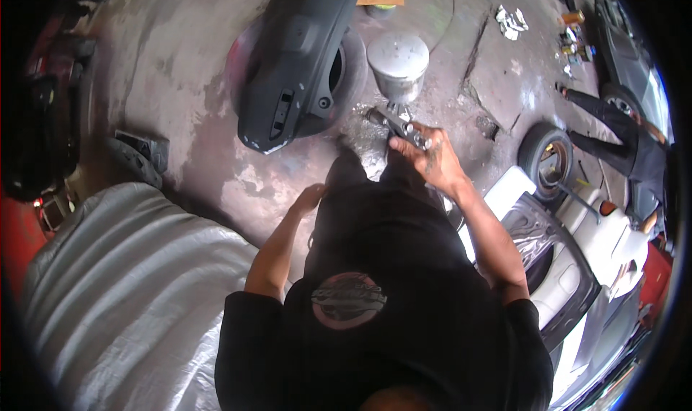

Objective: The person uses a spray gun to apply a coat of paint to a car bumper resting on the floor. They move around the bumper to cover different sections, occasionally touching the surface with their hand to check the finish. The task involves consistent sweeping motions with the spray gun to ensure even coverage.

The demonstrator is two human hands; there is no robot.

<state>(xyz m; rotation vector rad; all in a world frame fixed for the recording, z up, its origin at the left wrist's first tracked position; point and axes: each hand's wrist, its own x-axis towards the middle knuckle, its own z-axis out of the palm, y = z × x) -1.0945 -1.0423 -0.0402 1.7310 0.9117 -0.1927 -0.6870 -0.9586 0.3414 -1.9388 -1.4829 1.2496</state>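
My right hand (437,155) is closed around the grip of a paint spray gun (402,128). A large round silver cup (398,61) with a lid sits on the gun. Just left of the gun, a dark car bumper (288,72) rests on a tyre (352,72) lying on the floor. My left hand (311,197) hangs low beside my left thigh, away from the bumper. Its fingers are partly hidden against my dark clothing, so I cannot make out how they are held.
A silver cover (130,295) drapes over something large at left. To the right stand a wheel (546,162) and car body panels (577,252). Another person (634,144) in dark clothes is beside a grey car (627,58). Crumpled paper (511,23) lies on the cracked concrete floor (461,72).
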